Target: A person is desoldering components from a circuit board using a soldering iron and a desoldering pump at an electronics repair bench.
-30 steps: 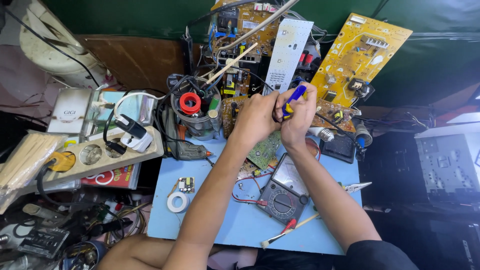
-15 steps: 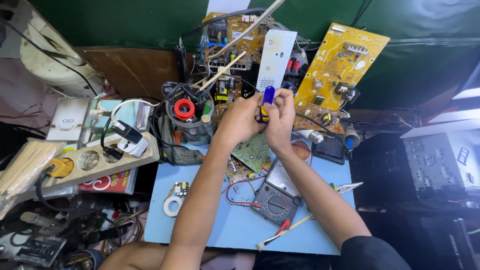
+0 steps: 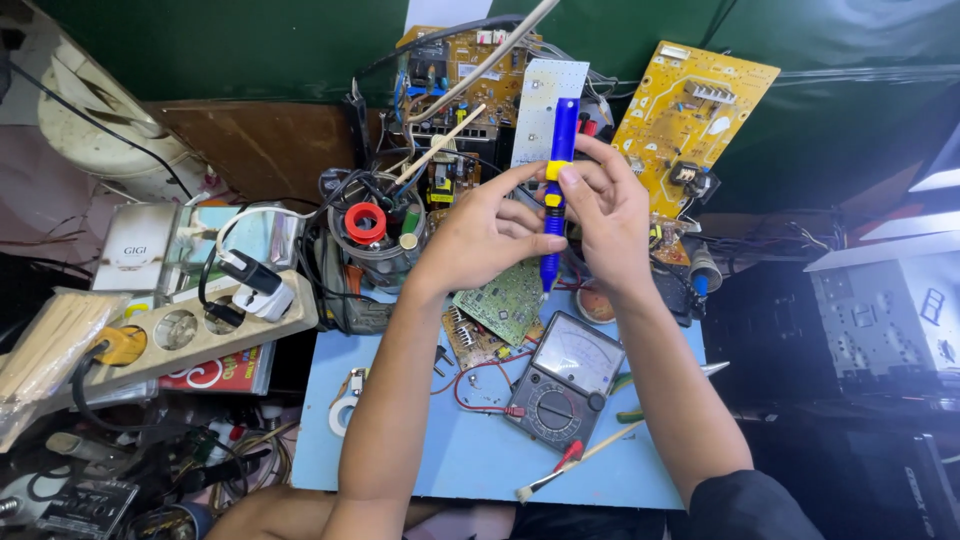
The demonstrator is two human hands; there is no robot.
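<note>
White flat box at left, red-and-white printed packet under the power strip

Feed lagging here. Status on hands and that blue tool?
Left hand and right hand both grip the blue tool, upright, tip down. Green board right below tip. Meter lies nearer, clear of it.

A single head-worn camera is looking steeply down from the person's own viewpoint, facing forward over the cluttered bench toward the green back wall. It is sitting close, with both forearms entering from the lower edge, mid-frame.
</note>
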